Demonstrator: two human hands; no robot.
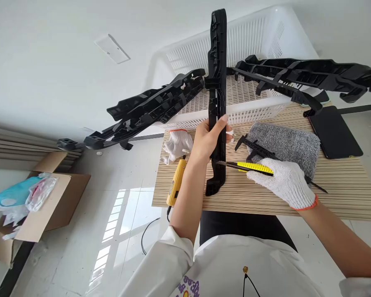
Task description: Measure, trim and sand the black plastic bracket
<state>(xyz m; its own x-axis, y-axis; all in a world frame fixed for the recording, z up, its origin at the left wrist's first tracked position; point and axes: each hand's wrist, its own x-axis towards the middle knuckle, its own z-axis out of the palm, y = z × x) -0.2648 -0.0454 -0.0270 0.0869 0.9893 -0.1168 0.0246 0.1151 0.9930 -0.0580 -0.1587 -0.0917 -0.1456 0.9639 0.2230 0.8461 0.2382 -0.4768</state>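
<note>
Two holds, light strokes

Over the striped wood-look tabletop (343, 196), a long black plastic strip (221, 53) is clamped in the bare left hand (209, 138); the white-gloved right hand's grip (284, 180) clasps a yellow-handled knife (256, 167). Best shave shallowly, away from skin.

Head-worn view, facing forward-down, table (343, 185) near

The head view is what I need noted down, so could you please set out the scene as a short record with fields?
Left hand: bare, gripping a long black part
Right hand: white-gloved, holding a yellow utility knife
Blade: at the part's lower section; contact unclear
Behind: white basket, more black parts across its sides
Table, right: gray cloth, caliper, dark flat device
Table, left: white glove, yellow corded tool
Floor: open cardboard box
</note>
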